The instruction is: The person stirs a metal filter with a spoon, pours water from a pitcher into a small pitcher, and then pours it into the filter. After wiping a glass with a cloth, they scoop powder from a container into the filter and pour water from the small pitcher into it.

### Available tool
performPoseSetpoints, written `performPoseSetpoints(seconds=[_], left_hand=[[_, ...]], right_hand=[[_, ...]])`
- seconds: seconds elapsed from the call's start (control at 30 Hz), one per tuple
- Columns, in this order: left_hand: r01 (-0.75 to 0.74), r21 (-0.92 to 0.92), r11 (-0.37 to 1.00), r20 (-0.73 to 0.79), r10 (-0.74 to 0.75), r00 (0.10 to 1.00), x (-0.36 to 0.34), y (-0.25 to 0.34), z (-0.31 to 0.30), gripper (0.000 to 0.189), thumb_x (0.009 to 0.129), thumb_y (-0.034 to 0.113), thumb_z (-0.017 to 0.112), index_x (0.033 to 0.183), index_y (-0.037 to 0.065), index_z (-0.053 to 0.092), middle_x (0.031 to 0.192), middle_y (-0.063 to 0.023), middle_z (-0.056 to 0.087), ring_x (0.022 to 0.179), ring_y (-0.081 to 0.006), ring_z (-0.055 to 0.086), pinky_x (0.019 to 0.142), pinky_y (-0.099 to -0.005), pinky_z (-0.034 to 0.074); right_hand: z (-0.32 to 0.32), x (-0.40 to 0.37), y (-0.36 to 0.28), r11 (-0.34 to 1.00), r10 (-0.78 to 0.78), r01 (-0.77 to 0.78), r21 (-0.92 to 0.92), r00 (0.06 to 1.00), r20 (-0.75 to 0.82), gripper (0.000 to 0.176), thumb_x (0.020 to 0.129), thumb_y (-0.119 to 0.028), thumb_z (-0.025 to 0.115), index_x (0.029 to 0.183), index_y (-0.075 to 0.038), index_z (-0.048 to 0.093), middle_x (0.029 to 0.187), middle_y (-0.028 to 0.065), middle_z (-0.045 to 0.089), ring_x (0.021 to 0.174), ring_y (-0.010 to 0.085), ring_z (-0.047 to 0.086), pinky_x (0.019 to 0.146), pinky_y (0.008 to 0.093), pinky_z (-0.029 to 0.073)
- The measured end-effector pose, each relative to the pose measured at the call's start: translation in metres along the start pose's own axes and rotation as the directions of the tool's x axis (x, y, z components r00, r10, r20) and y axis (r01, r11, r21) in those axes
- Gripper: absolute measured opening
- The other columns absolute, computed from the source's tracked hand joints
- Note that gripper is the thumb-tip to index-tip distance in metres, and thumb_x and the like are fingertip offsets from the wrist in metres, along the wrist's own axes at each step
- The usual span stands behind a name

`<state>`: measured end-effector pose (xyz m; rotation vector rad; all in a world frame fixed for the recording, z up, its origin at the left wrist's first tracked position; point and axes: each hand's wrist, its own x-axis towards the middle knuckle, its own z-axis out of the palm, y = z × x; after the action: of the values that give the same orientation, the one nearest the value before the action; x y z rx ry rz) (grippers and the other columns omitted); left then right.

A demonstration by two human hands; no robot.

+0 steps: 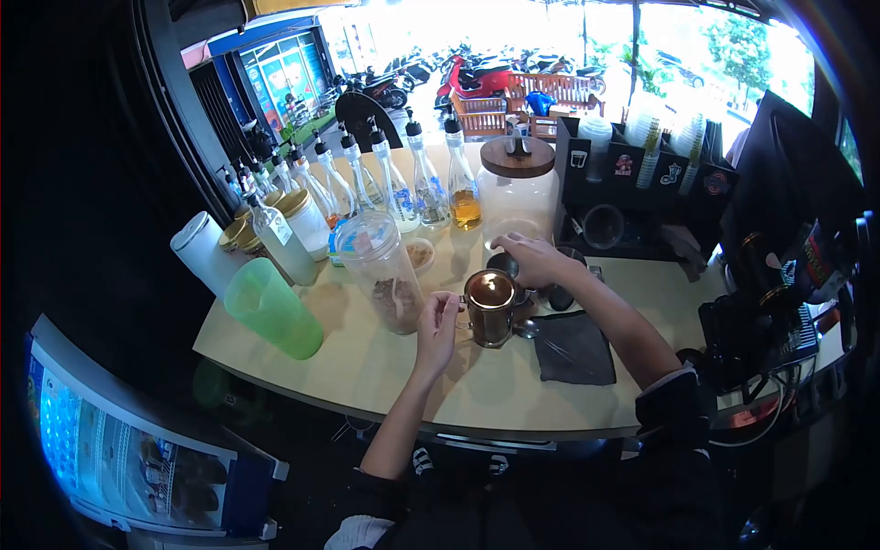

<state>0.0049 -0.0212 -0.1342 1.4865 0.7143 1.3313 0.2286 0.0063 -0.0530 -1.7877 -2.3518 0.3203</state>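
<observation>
On the light counter stands a shiny metal cup, upright. My left hand is at the cup's left side, its fingers closed round what looks like the thin handle. Behind and right of the cup, my right hand reaches over a dark round object, fingers curled down on it; what exactly they grip is partly hidden. A spoon lies beside the cup, next to a dark folded cloth. Left of my left hand stands a clear container with brown contents.
A green pitcher stands at the left. Pump bottles line the back edge, beside a large jar with a wooden lid. A black cup organizer stands back right; a machine with cables is at the right.
</observation>
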Motion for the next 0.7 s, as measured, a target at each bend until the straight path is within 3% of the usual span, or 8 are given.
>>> performPoseSetpoints(seconds=[0.13,0.33,0.4,0.43,0.5,0.53,0.6,0.7], left_hand=[[-0.017,0.004,1.000,0.004,0.017,1.000,0.006,-0.009,0.003,0.028,0.098,0.026,0.048,0.079,0.005,0.050,0.072,0.0029,0.047,0.068,-0.0040,0.044,0.062,-0.0214,0.037],[0.015,-0.071,0.997,0.001,-0.015,1.000,0.010,-0.010,0.007,0.031,0.099,0.025,0.046,0.072,0.009,0.045,0.064,0.0067,0.036,0.057,-0.0019,0.033,0.050,-0.0212,0.027],[0.044,-0.088,0.995,0.005,-0.043,0.999,0.011,-0.010,0.007,0.029,0.099,0.026,0.047,0.074,0.010,0.048,0.065,0.0073,0.038,0.058,-0.0014,0.034,0.052,-0.0199,0.028],[0.070,-0.103,0.992,0.004,-0.070,0.998,0.012,-0.009,0.006,0.027,0.098,0.026,0.047,0.076,0.012,0.052,0.065,0.0078,0.041,0.058,-0.0009,0.036,0.053,-0.0187,0.029],[0.094,-0.119,0.988,0.021,-0.092,0.996,0.013,-0.009,0.005,0.027,0.098,0.026,0.048,0.076,0.012,0.053,0.065,0.0084,0.041,0.057,-0.0007,0.036,0.052,-0.0190,0.029],[0.113,-0.135,0.984,0.031,-0.110,0.993,0.015,-0.009,0.005,0.026,0.097,0.026,0.048,0.077,0.012,0.055,0.064,0.0089,0.041,0.056,-0.0005,0.035,0.051,-0.0193,0.028],[0.115,-0.127,0.985,0.020,-0.114,0.993,0.015,-0.010,0.005,0.025,0.097,0.026,0.049,0.077,0.012,0.056,0.065,0.0089,0.042,0.056,-0.0005,0.035,0.050,-0.0194,0.028],[0.124,-0.134,0.983,0.005,-0.125,0.992,0.015,-0.009,0.007,0.023,0.096,0.024,0.049,0.078,0.012,0.057,0.065,0.0089,0.043,0.056,-0.0004,0.034,0.050,-0.0194,0.027]], right_hand=[[0.005,-0.004,0.001,0.999,-0.015,0.014,-0.029,1.000,-0.021,0.081,0.062,-0.034,0.081,0.130,-0.013,0.041,0.121,0.0161,0.050,0.113,0.0338,0.052,0.098,0.0443,0.038],[0.010,-0.020,0.001,0.989,-0.074,0.059,-0.132,0.990,-0.116,0.075,0.064,-0.032,0.080,0.127,-0.012,0.046,0.121,0.0145,0.050,0.113,0.0320,0.052,0.097,0.0467,0.037],[0.009,-0.038,-0.003,0.971,-0.236,0.196,-0.138,0.890,-0.390,0.058,0.068,-0.018,0.075,0.120,-0.008,0.052,0.116,0.0124,0.052,0.110,0.0289,0.051,0.095,0.0399,0.038],[0.004,-0.052,-0.010,0.972,-0.232,0.192,-0.138,0.892,-0.389,0.058,0.068,-0.018,0.075,0.120,-0.008,0.052,0.116,0.0124,0.052,0.110,0.0289,0.051,0.095,0.0399,0.038],[-0.001,-0.085,-0.025,0.965,-0.136,0.227,0.129,0.861,-0.490,0.035,0.075,-0.011,0.068,0.107,-0.005,0.057,0.102,0.0138,0.056,0.101,0.0311,0.056,0.084,0.0382,0.046],[0.005,-0.098,-0.025,0.967,-0.135,0.223,0.126,0.862,-0.489,0.035,0.075,-0.011,0.068,0.107,-0.005,0.057,0.102,0.0138,0.056,0.101,0.0311,0.056,0.084,0.0382,0.046],[0.021,-0.127,-0.022,0.929,-0.027,0.156,0.337,0.934,-0.357,0.019,0.078,-0.004,0.063,0.096,0.000,0.059,0.090,0.0140,0.058,0.087,0.0303,0.061,0.072,0.0359,0.049],[0.057,-0.152,-0.001,0.934,0.003,0.121,0.335,0.937,-0.348,0.015,0.077,-0.005,0.065,0.090,0.001,0.061,0.085,0.0138,0.058,0.075,0.0299,0.062,0.066,0.0381,0.050]])
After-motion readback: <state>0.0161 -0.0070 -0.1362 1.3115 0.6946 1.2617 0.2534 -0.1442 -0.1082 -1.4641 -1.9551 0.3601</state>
